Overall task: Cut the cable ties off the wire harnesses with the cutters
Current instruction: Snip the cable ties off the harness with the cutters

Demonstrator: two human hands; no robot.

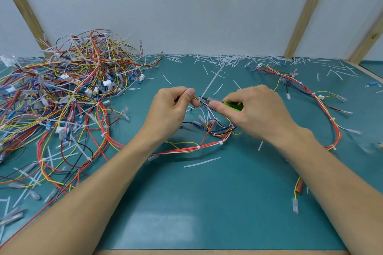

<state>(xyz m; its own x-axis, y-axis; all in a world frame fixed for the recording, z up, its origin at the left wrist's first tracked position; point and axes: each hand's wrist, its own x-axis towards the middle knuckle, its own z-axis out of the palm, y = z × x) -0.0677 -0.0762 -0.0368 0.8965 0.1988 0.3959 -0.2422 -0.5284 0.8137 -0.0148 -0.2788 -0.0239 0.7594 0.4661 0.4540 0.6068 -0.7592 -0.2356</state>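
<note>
At the centre of the worktop [207,203] a wire harness [207,147] is pinched by the left hand [170,109], green-handled cutters [232,105] are gripped by the right hand [255,107] at 3 o'clock, and a wire could be nicked if the blades are set past the cable tie [200,100].

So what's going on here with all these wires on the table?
A person is snipping cable ties off wire harnesses. The left hand pinches a harness, while the right hand grips green-handled cutters with the tip at a tie. A tangled pile lies to the left, cut ties along the back of the green mat.
</note>
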